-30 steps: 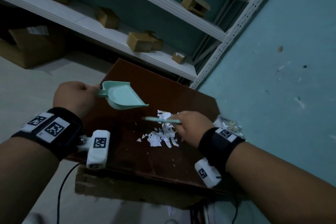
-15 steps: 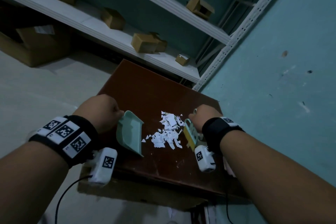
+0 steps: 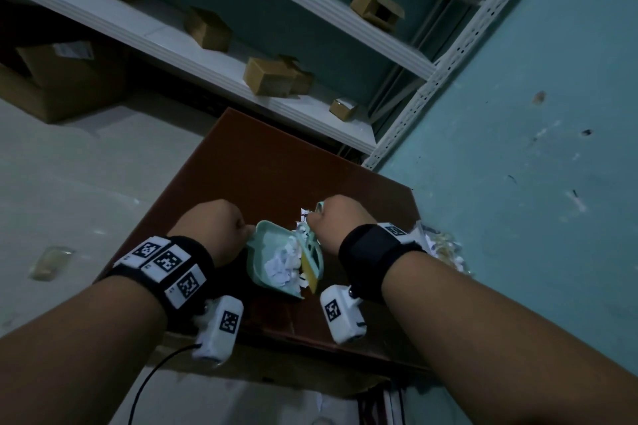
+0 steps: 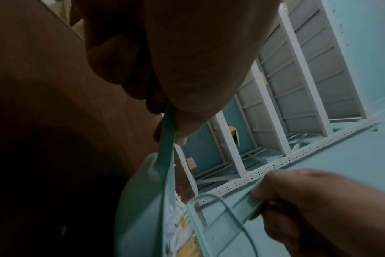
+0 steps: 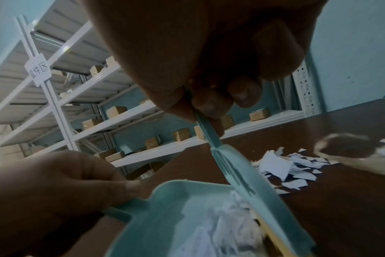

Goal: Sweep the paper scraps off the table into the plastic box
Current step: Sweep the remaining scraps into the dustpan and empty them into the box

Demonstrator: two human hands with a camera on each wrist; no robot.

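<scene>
My left hand (image 3: 215, 222) grips the handle of a mint-green dustpan (image 3: 267, 247) that stands on the brown table (image 3: 269, 166), tilted on its side. A heap of white paper scraps (image 3: 283, 264) lies inside the pan. My right hand (image 3: 338, 217) grips the handle of a mint brush (image 3: 312, 252), whose yellow bristles press against the pan's mouth. In the right wrist view more scraps (image 5: 286, 167) lie on the table behind the brush (image 5: 264, 191). The clear plastic box (image 3: 442, 245) sits at the table's right edge, with scraps in it.
White metal shelves (image 3: 207, 55) with several small cardboard boxes stand beyond the table. A teal wall (image 3: 518, 148) runs close along the right. A large carton (image 3: 62, 79) sits on the pale floor at left. A cable (image 3: 148, 379) hangs below my left wrist.
The dustpan came down to the table and tipped on its side. The brush moved left across the pile and pushed most scraps into the pan. Both hands drew together.
</scene>
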